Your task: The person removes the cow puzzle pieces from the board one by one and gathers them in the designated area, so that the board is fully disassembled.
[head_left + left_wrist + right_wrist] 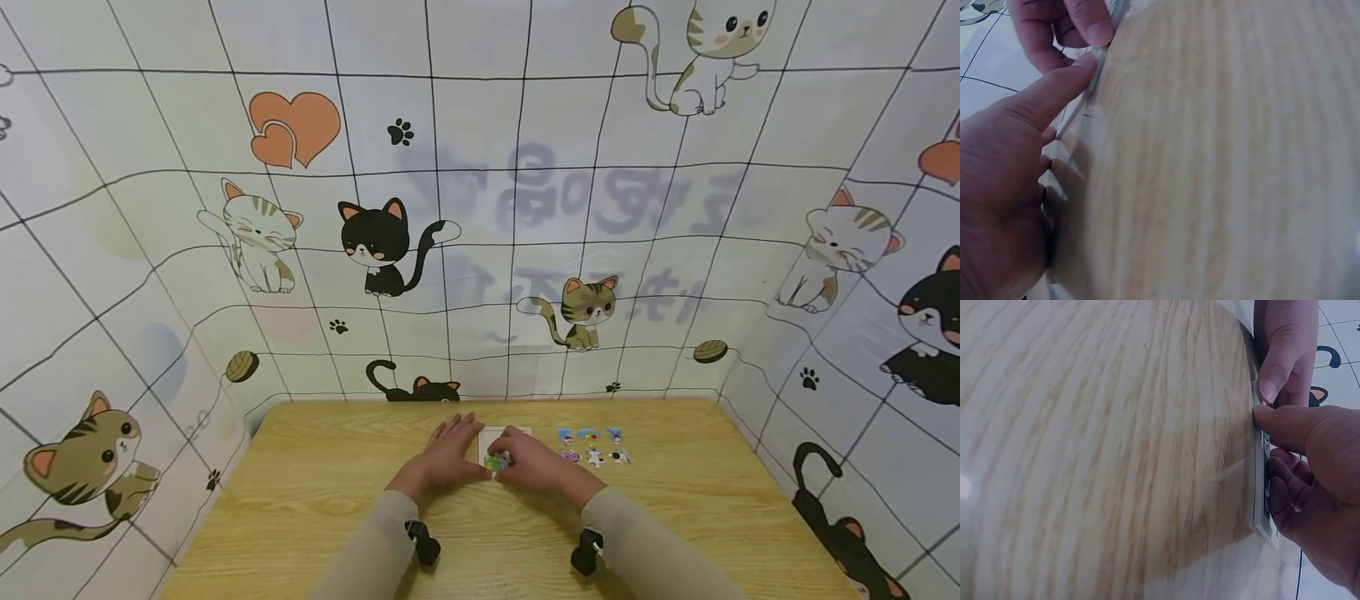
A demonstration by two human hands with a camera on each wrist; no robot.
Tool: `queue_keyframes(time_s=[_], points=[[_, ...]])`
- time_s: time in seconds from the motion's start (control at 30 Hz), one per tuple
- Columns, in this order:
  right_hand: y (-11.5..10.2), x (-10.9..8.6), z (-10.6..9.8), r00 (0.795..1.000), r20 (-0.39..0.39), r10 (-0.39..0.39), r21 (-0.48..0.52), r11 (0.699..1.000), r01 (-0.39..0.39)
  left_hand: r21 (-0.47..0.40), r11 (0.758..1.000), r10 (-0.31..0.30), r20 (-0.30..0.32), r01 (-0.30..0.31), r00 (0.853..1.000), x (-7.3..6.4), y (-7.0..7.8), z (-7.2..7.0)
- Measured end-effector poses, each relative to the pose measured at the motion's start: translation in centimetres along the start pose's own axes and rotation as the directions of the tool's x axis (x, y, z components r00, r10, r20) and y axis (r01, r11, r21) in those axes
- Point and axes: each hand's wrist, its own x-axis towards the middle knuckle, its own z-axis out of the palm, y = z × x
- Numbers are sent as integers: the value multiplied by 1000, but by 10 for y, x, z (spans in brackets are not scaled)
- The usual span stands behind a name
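Note:
A small, pale puzzle tray (491,435) lies flat on the table, with a green and multicoloured puzzle piece (492,463) at its front part. My left hand (450,454) rests along the tray's left side, fingers extended forward and thumb at the front edge. From the right, my right hand (536,462) reaches over the tray with curled fingers, pinching at the puzzle piece. In the right wrist view the right thumb (1285,422) meets the rim, close to the left thumb (1272,378). The right fingers cover part of the tray.
To the right of the tray, several loose puzzle pieces (595,457) lie in two rows on the wooden table (315,500). A cat-patterned white sheet (480,333) hangs behind the table and on both sides.

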Motion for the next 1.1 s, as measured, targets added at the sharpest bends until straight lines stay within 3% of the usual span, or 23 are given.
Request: queue_keyframes(time_s=[0.17, 0.33, 0.53, 1.1], points=[[-13, 0, -5, 998, 22, 64, 7, 998, -65, -19, 1000, 4, 51, -3, 999, 2, -3, -5], [-16, 1, -6, 995, 32, 95, 53, 994, -97, -32, 999, 11, 55, -9, 998, 2, -2, -6], [-17, 0, -5, 994, 23, 105, 112, 988, -107, -46, 999, 2, 50, 0, 999, 2, -1, -6], [-17, -2, -2, 994, -26, 107, 132, 986, -102, -33, 999, -6, 42, 7, 999, 2, -2, -5]])
